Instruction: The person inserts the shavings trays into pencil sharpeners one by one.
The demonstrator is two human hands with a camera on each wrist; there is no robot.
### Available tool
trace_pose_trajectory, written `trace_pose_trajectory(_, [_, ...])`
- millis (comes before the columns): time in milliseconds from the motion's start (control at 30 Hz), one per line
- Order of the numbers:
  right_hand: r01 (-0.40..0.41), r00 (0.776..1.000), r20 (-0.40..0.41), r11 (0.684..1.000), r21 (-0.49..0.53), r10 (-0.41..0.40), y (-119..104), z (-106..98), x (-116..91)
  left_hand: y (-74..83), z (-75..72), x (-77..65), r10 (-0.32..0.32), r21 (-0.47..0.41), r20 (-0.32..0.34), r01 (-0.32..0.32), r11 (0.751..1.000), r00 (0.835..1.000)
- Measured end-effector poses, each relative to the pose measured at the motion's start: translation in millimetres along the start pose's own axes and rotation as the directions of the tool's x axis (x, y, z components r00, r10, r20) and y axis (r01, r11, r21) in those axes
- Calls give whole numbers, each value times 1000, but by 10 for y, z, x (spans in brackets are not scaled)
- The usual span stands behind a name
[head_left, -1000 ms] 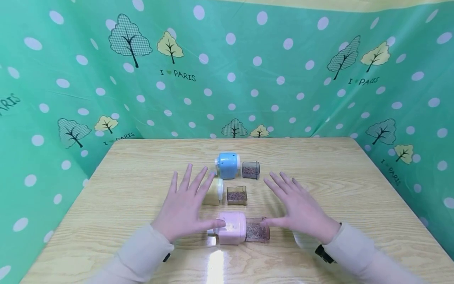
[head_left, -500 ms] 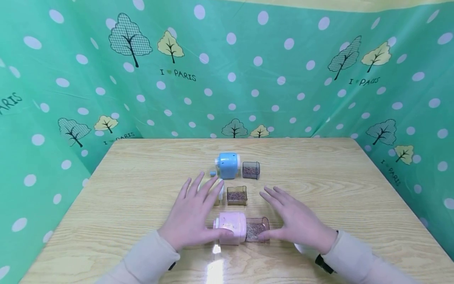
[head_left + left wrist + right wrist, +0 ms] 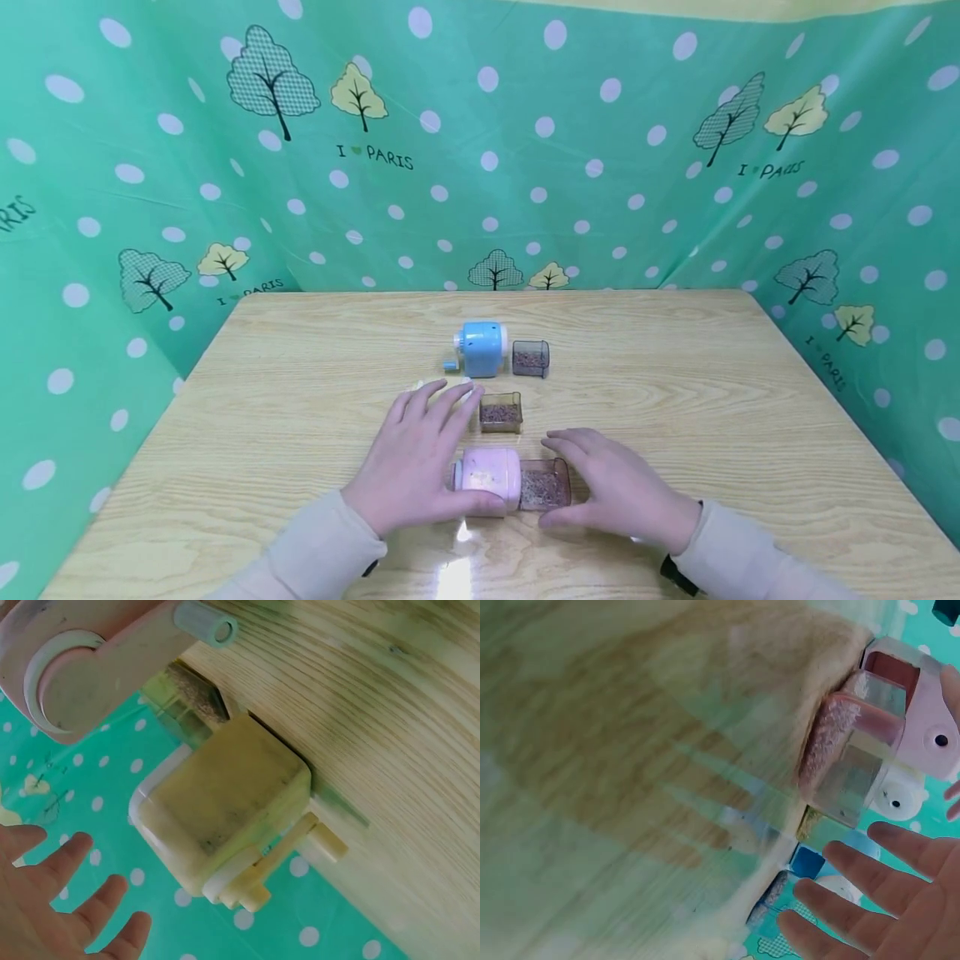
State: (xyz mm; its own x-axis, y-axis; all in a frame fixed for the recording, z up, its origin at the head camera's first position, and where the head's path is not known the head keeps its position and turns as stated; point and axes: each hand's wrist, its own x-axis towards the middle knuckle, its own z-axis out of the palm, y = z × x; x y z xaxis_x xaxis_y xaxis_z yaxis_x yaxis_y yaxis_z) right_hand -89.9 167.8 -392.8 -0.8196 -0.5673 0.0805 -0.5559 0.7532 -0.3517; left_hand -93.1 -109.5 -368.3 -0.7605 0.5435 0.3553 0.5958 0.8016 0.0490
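A pink crank pencil sharpener [image 3: 489, 471] lies nearest the person, its shavings drawer [image 3: 546, 485] pulled partly out to the right and holding shavings. Over its left side is my left hand [image 3: 416, 479], fingers spread and thumb along the sharpener's near side. My right hand [image 3: 626, 492] is beside the drawer's right end, fingers and thumb parted around it with a gap. In the left wrist view, a yellow crank sharpener [image 3: 225, 787] stands beyond the left fingers [image 3: 97, 900]; in the head view that hand mostly hides it.
Behind the pink sharpener, the yellow one's brownish drawer [image 3: 500, 412] sits separately with shavings. Farther back stands a blue crank sharpener [image 3: 482, 348], its grey drawer [image 3: 531, 358] apart to the right. Wooden table [image 3: 300, 375]; a green dotted cloth [image 3: 480, 167] hangs around it.
My left hand has moved right and toward the person, over the pink sharpener, covering the yellow one. My right hand has come lower, its fingers bending in nearer the pink drawer.
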Motion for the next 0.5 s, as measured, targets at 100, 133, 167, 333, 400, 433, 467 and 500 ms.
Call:
trace_pose_trajectory(100, [10, 1000, 1, 1000, -5, -10, 6, 23, -10, 24, 1, 6, 9, -15, -7, -9, 1000, 1000])
trace_pose_trajectory(133, [13, 1000, 0, 1000, -8, -13, 8, 33, -12, 28, 5, 8, 9, -15, -8, -10, 1000, 1000])
trace_pose_trajectory(167, [17, 1000, -2, 1000, -12, -17, 10, 41, -16, 33, 8, 9, 8, -15, -7, -8, 1000, 1000])
trace_pose_trajectory(333, [24, 1000, 9, 999, -22, -24, 12, 76, -25, 64, 25, 17, -5, -49, 21, 6, 999, 1000])
trace_pose_trajectory(400, [29, 1000, 11, 999, -25, -28, 11, 85, -28, 84, 35, 20, -10, -73, 36, 13, 997, 999])
trace_pose_trajectory(433, [31, 999, 12, 999, -25, -31, 10, 89, -29, 94, 42, 22, -10, -84, 44, 14, 996, 999])
trace_pose_trajectory(467, [34, 999, 11, 999, -25, -33, 10, 92, -30, 106, 48, 24, -10, -94, 52, 14, 995, 999])
trace_pose_trajectory(500, [34, 999, 11, 999, -26, -34, 8, 95, -31, 118, 55, 26, -11, -104, 59, 17, 994, 998])
